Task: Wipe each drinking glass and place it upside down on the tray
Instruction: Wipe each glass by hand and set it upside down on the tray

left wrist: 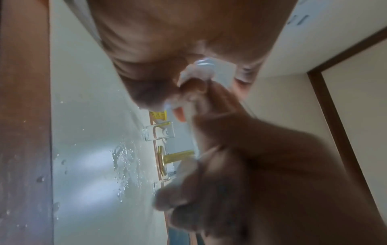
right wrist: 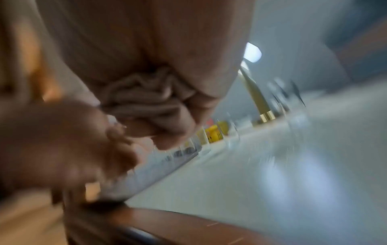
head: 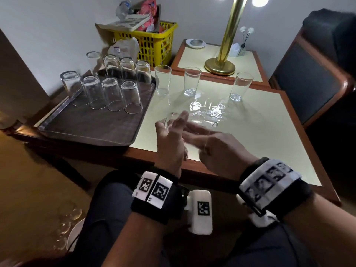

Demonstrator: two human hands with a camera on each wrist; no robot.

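The left hand (head: 170, 137) curled its fingers (head: 180, 120) and thumb around a drinking glass (head: 173, 117) held on its side above the table (head: 250, 132), while the right hand (head: 215, 147) reached its straight fingers into the glass's mouth. Whether they held a cloth could not be told. Eight glasses stood upside down on the tray (head: 92, 128) to the left, and three upright glasses (head: 191, 81) stood beyond a wet patch (head: 208, 110).

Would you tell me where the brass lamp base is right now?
In the head view, the brass lamp base stands on the smaller far table, behind the three upright glasses.
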